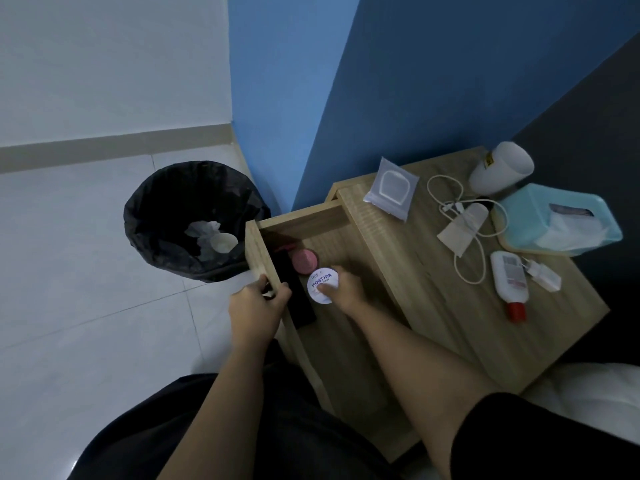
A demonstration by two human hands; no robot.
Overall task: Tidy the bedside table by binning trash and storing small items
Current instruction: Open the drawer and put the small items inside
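The wooden bedside table (pixel 433 299) has its drawer (pixel 301 220) pulled out to the left. My left hand (pixel 254 308) grips the drawer's front panel. Inside the drawer, my right hand (pixel 344 289) holds a round white jar (pixel 322 284) with a printed lid. A pink round jar (pixel 304 260) and a long black item (pixel 298 299) lie in the drawer beside it. On the tabletop lie a wipes packet (pixel 391 194), a white cable (pixel 464 233), a small clear bottle (pixel 474 214) and a white bottle with a red cap (pixel 509 280).
A bin with a black liner (pixel 194 220) stands on the tiled floor left of the drawer, holding crumpled tissue and a small cup. A white cup (pixel 500 168) and a blue tissue box (pixel 557 220) sit at the table's back right. White bedding (pixel 595 403) lies lower right.
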